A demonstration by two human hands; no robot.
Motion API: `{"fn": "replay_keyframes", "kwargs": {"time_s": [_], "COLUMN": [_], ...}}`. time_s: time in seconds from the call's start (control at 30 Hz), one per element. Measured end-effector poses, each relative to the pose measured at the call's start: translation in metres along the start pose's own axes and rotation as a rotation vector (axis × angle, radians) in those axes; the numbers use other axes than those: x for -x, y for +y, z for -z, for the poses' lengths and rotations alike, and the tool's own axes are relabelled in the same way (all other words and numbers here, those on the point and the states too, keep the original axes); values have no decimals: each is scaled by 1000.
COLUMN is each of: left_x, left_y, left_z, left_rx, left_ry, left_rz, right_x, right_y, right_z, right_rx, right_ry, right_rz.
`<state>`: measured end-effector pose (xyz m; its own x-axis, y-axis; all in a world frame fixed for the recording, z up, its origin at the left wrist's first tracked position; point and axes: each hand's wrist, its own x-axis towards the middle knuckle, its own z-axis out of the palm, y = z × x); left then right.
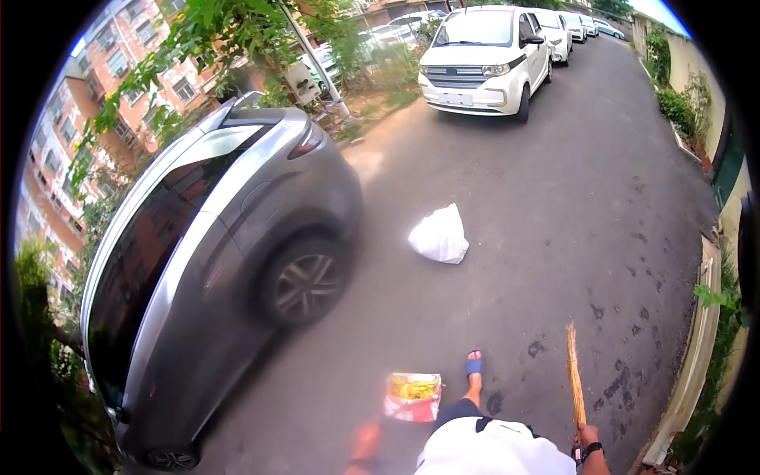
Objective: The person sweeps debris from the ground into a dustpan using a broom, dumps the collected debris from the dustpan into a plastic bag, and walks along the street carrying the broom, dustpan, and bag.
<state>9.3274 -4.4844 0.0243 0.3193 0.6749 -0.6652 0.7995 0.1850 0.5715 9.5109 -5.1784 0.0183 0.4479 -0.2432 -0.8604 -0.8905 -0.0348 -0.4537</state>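
Note:
A long, rough wooden stick [575, 372] is gripped at its lower end by my right hand [586, 435], and it points forward over the road. My left hand [366, 441] is smeared by motion at the bottom of the view, so its fingers do not show. Close to it is a red and white box [412, 409] with an open top and yellow contents. A full white bag [441, 235] lies on the road ahead of me.
A dark grey car [237, 214] stands close on my left. Farther ahead, a white van [475, 63] heads a line of parked cars. A low kerb [687, 356] and a wall run along the right side of the asphalt road [538, 214].

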Motion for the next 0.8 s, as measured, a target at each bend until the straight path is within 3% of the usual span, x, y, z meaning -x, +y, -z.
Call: {"fn": "replay_keyframes", "kwargs": {"time_s": [0.1,0.13,0.2,0.3,0.4,0.5,0.6,0.7,0.8], "left_x": [-32,-30,-5,-64,-66,-80,-114,-101,-106], "left_y": [67,112,196,221,289,351,377,429,452], "left_z": [-36,-49,-66,-111,-128,-150,-180,-202,-235], "left_rx": [-135,-187,-286,-450,-220,-232,-371,-222,-414], "left_ry": [-50,-46,-42,-48,-213,-213,-191,-215,-183], "left_rz": [-173,-142,-56,-268,-216,-287,-210,-119,-104], "right_x": [-6,-7,-17,-38,-59,-85,-117,-148,-188], "right_y": [-34,-47,-81,-139,-196,-253,-302,-328,-361], "right_z": [-17,-28,-39,-58,-69,-78,-80,-63,-46], "right_rx": [28,241,363,398,384,342,317,272,244], "right_ry": [32,143,127,66,43,23,5,-9,-38], "right_rz": [-22,43,24,-24,-46,-45,-42,-53,-82]}}
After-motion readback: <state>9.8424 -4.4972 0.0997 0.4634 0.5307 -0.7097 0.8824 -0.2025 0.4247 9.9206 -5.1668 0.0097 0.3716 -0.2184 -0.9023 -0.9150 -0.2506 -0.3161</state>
